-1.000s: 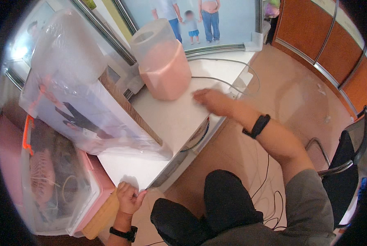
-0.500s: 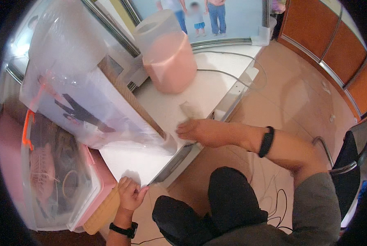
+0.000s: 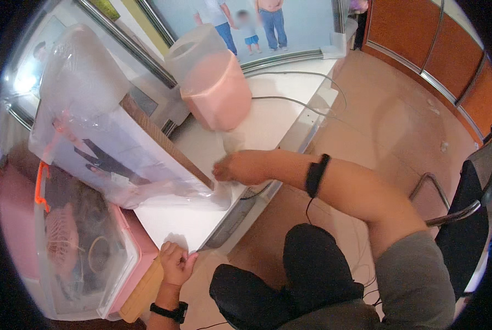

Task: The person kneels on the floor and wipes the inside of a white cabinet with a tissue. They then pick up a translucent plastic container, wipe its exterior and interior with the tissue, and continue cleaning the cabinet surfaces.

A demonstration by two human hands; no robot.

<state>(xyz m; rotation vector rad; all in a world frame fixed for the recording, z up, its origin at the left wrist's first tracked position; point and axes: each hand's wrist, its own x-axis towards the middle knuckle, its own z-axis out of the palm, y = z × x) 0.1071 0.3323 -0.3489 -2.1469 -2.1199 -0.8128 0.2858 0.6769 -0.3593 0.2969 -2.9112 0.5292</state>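
Note:
My left hand [image 3: 174,264] rests at the near corner of the white surface [image 3: 169,220], fingers bent, thumb apart, nothing visible in it. My right hand [image 3: 235,168] reaches across that surface to the lower right end of a plastic-wrapped photo panel [image 3: 114,154]. Its fingers are blurred, and I cannot tell whether they hold anything. A pale, indistinct patch [image 3: 232,142] shows just beyond this hand. Farther back stands a peach, faceted container [image 3: 215,93] with a translucent top.
A clear bin [image 3: 75,264] and pink tray sit at left. Framed photos [image 3: 265,27] lean behind the surface, with cables [image 3: 290,98] looping over its right edge. A black chair [image 3: 466,187] stands at right before wooden cabinet doors [image 3: 400,33]; more cables lie on the floor.
My right hand has moved left and toward me from beside the peach container to the wrapped panel's lower end. My left hand has stayed at the surface's corner.

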